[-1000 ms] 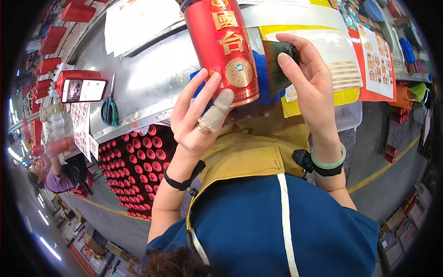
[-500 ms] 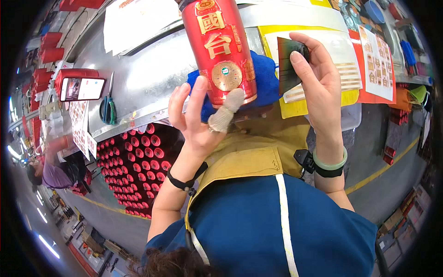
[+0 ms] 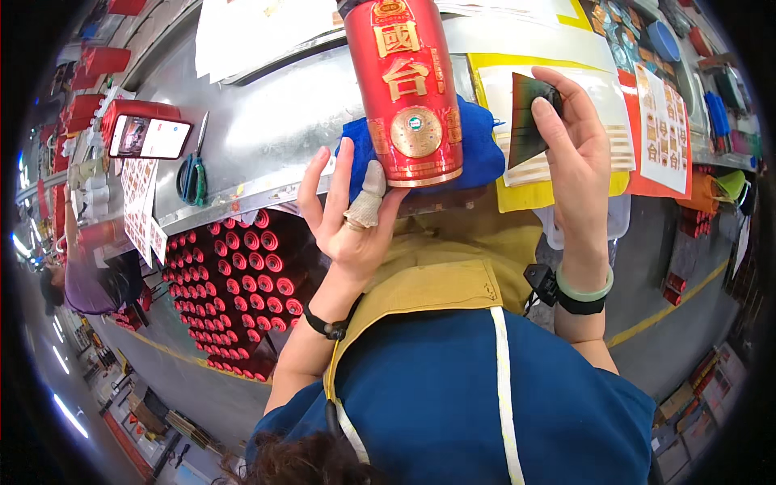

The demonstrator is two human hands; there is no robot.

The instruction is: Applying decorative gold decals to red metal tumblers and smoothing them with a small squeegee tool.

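A red bottle (image 3: 408,93) is laid on a blue cloth (image 3: 482,145) on the metal bench (image 3: 283,105); its base is turned toward the wearer, and its dark neck is cut off by the upper edge of the view. Its lower left side is met by the left grip (image 3: 352,218), which is held open with the fingers spread; a knit sleeve (image 3: 366,200) is worn on one finger, beside the base. In the right grip (image 3: 558,125), a dark card (image 3: 528,121) is pinched between thumb and fingers, well apart from the bottle.

Much of the cloth is covered by the bottle. Beneath the right grip, a yellow folder (image 3: 525,196) is spread, its gold strips (image 3: 621,148) partly hidden by the hand. Farther right, a label sheet (image 3: 667,129) is laid over an orange sheet (image 3: 647,184). A white tub (image 3: 619,217) is partly screened by the right wrist.

To the left, scissors (image 3: 192,179) are placed near the bench edge, beside a phone (image 3: 151,137) propped up before a red box (image 3: 129,107). Printed sheets (image 3: 139,202) are draped over that edge, and white paper (image 3: 255,36) is spread farther back. Below, red-ended items (image 3: 250,283) are stacked in rows. At far left, a co-worker (image 3: 97,283) is seen, blurred.
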